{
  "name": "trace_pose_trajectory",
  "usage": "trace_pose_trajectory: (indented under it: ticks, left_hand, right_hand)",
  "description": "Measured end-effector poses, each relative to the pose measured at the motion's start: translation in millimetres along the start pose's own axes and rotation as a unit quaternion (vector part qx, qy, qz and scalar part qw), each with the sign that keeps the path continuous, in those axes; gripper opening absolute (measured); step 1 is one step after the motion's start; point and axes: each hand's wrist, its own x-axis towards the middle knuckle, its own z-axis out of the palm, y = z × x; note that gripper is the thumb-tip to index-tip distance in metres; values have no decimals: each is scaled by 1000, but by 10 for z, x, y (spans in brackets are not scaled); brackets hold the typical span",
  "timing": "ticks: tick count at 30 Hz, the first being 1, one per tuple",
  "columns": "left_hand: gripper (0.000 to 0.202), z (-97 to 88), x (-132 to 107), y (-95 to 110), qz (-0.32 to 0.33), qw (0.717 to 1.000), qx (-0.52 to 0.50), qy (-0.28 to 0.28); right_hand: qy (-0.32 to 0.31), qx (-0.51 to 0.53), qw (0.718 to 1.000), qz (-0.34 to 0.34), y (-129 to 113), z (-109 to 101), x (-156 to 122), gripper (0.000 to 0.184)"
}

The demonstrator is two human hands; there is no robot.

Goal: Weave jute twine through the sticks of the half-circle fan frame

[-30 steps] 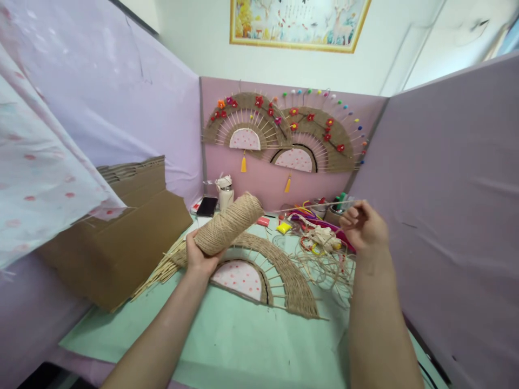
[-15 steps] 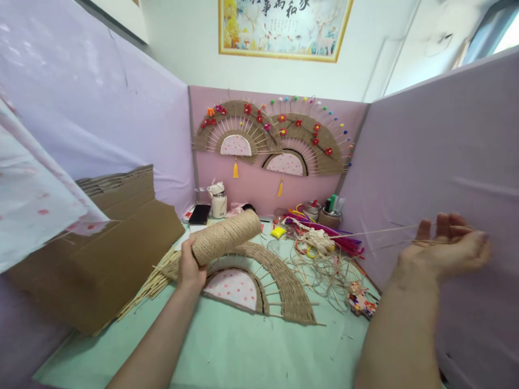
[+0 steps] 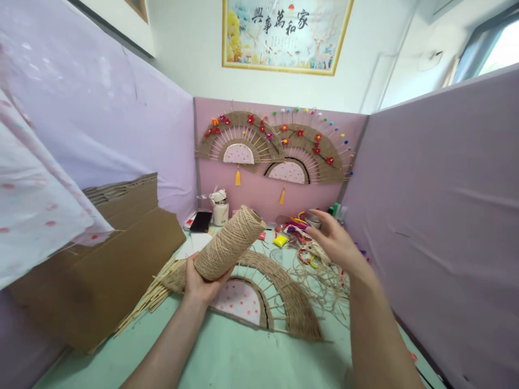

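Note:
My left hand (image 3: 206, 283) grips the lower end of a large spool of twine (image 3: 231, 243), tilted up to the right. Beneath the spool lies a half-round woven fan (image 3: 295, 300) with thin stick ribs and a pink-dotted white centre panel (image 3: 239, 300). My right hand (image 3: 334, 243) hovers over the craft supplies on the right, thumb and fingers apart, with nothing visible in it. Below it spreads a tangle of loose twine (image 3: 320, 286). Thin sticks (image 3: 152, 292) lie in a bundle at the fan's left.
Bent cardboard (image 3: 121, 270) stands at left beside a dotted cloth (image 3: 40, 216). A phone (image 3: 201, 221), a white bottle (image 3: 220, 208) and a yellow packet (image 3: 280, 240) sit at the back. Two decorated fans (image 3: 239, 132) hang on the pink panel. Purple partitions (image 3: 446, 216) flank the green table.
My right hand has come in from the far right to the middle right and its fingers have spread; the strand it held no longer shows there. The spool tilts more steeply.

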Motion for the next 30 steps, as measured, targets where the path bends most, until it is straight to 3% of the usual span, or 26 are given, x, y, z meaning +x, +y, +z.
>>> trace_pose_trajectory:
  ticks: [2, 4, 7, 9, 11, 14, 18, 21, 24, 27, 30]
  left_hand:
    - [28, 0, -7, -41, -4, 1000, 4, -1]
    - [29, 4, -14, -89, -6, 1000, 10, 0]
    - [29, 20, -43, -173, -16, 1000, 20, -4]
    - [27, 31, -80, -222, -28, 999, 23, -38]
    - [28, 35, -115, -253, -44, 995, 31, -85]
    - [29, 16, -120, -256, -92, 987, 66, -117]
    - [14, -35, -30, -212, -124, 988, 82, -46]
    - [5, -55, 30, -178, -116, 991, 59, -13]
    - [7, -59, 53, -155, -115, 992, 40, -14]
    - [9, -67, 62, -140, -110, 993, 42, -10]
    - [10, -63, 65, -135, -83, 992, 90, -15]
  right_hand:
    - [-73, 83, 993, -44, -204, 278, -33, 50]
    - [-106, 111, 987, -54, -331, 532, -69, 51]
    - [-101, 145, 984, -36, -377, 781, -90, 46]
    - [-76, 172, 982, -27, -349, 806, -74, 38]
    - [-64, 198, 978, -26, -317, 701, -38, 32]
    - [-60, 197, 978, -35, -332, 359, 57, 32]
    - [-63, 37, 994, -79, -467, -103, 287, 32]
    - [-53, -93, 985, -139, -490, -212, 509, 30]
    - [-10, -122, 979, -163, -319, -158, 721, 28]
    - [41, -39, 996, -74, -38, -107, 878, 32]
    - [15, 142, 988, 63, 149, -123, 966, 38]
